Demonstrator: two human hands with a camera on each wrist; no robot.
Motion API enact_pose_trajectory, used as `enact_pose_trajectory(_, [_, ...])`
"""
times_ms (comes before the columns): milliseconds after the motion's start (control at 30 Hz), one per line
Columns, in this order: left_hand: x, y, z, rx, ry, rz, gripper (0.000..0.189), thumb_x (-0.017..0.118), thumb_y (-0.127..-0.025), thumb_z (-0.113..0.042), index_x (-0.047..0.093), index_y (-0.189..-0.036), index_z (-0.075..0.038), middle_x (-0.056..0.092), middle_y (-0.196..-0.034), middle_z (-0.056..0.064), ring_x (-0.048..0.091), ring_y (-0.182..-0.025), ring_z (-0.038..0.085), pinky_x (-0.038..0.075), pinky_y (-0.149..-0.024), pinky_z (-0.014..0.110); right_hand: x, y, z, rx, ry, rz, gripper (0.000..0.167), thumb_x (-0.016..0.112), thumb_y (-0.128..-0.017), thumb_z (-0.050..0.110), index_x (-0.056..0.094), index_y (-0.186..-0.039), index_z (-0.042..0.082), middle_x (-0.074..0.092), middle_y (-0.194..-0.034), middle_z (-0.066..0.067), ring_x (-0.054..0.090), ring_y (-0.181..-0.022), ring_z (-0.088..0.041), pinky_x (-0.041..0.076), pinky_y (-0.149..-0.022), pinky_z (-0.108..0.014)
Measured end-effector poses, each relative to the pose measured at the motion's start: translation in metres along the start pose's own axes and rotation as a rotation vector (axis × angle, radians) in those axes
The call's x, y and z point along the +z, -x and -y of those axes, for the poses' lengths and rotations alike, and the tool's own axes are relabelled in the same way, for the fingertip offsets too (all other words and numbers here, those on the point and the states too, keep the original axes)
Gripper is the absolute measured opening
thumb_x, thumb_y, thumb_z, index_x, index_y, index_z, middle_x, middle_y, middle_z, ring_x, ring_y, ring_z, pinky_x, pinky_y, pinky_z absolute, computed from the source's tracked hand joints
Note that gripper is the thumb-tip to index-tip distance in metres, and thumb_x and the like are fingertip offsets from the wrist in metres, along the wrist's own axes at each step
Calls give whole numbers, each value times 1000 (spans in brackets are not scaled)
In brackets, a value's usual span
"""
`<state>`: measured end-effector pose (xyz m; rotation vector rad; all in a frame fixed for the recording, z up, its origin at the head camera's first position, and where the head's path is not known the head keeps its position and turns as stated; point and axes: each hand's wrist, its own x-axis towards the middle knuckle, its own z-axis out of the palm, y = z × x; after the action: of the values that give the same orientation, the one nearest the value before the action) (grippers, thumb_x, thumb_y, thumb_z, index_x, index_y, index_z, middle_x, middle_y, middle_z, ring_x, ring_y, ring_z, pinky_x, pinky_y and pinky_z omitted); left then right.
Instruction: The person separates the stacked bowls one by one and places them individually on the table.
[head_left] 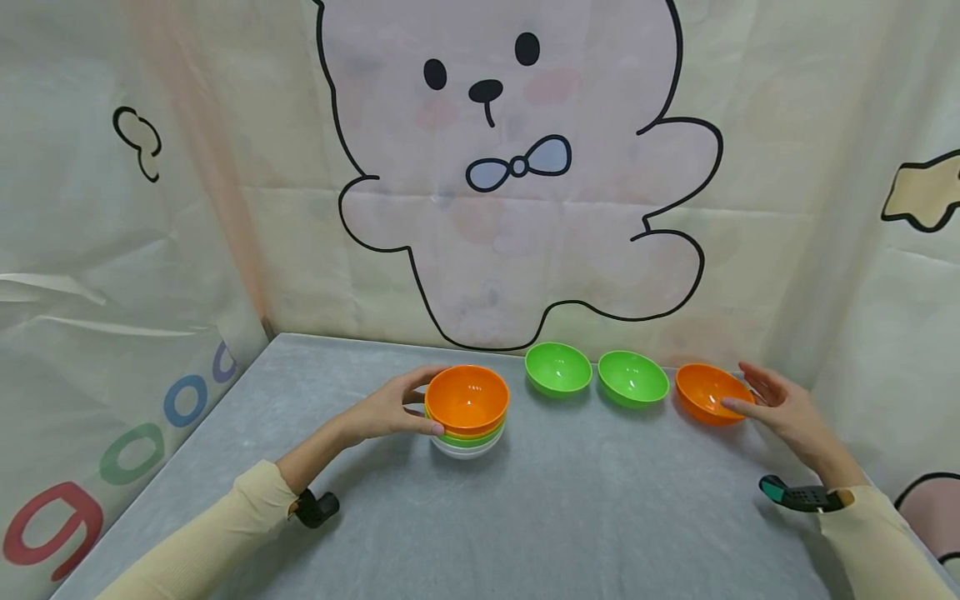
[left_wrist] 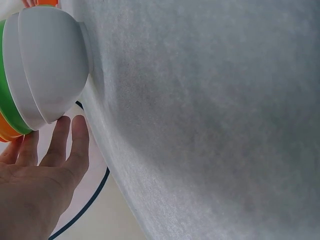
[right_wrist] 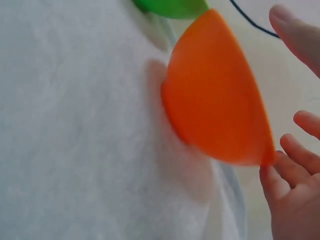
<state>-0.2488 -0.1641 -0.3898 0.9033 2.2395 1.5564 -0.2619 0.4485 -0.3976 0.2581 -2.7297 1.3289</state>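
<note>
In the head view a stack of nested bowls stands left of centre, with an orange bowl (head_left: 467,398) on top. Below it show a green rim and white bowls (left_wrist: 54,62) at the bottom. My left hand (head_left: 393,408) is at the stack's left side, its fairly straight fingers touching the bowls. On the right is a single orange bowl (head_left: 711,393). My right hand (head_left: 787,417) reaches it from the right with spread fingers. A fingertip touches the orange rim in the right wrist view, while the thumb (right_wrist: 300,37) stays apart from it.
Two green bowls, one nearer the stack (head_left: 558,369) and one nearer the single orange bowl (head_left: 633,379), stand along the back of the grey-covered table (head_left: 570,508). Behind it hangs a printed curtain (head_left: 765,167).
</note>
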Motion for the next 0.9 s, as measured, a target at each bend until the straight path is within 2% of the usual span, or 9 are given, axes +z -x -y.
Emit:
enact_pose_trajectory(233, [0,0,0,0,-6,-5,80,82,-89,-22,38,-156,-14,43,-154,2,49,-132,30,45,-105,52,2,-3,17,-52,32,-92,70,72,-98,28,39,-153,-1,35,-154,-29,30,-144,-42,34,-97,-7])
enact_pose_trajectory(433, [0,-1,0,-10,-10,-2,80,82,-89,-23,39,-155,-14,43,-153,2,49,-132,29,45,-104,51,6,-6,30,-95,1,-121,65,74,-97,24,45,-152,3,43,-153,-18,42,-139,-16,37,-98,-9])
enact_pose_trajectory(533, [0,-1,0,-12,-12,-2,80,82,-89,-23,39,-156,-14,43,-153,2,49,-132,29,46,-104,51,11,-10,36,-124,-19,-142,61,75,-95,21,50,-148,2,51,-147,-14,50,-126,-1,41,-94,-10])
enact_pose_trajectory(633, [0,-1,0,-8,-15,-3,79,82,-89,-23,39,-156,-14,43,-153,2,50,-132,29,46,-103,51,18,-15,43,-154,-34,-163,55,77,-94,18,56,-142,1,59,-138,-14,55,-113,8,46,-88,-10])
enact_pose_trajectory(767, [0,-1,0,-9,-21,-5,80,82,-89,-23,39,-156,-14,44,-153,2,50,-132,29,45,-104,51,30,-22,55,-203,-46,-159,46,76,-94,15,61,-136,2,63,-130,-21,60,-107,5,50,-82,-13])
enact_pose_trajectory(900, [-1,-1,0,-8,-20,-8,80,82,-89,-23,39,-156,-14,44,-153,2,49,-132,29,44,-105,52,42,-28,67,-258,-68,-119,42,74,-95,11,62,-134,-1,65,-126,-20,63,-106,-1,52,-83,-15])
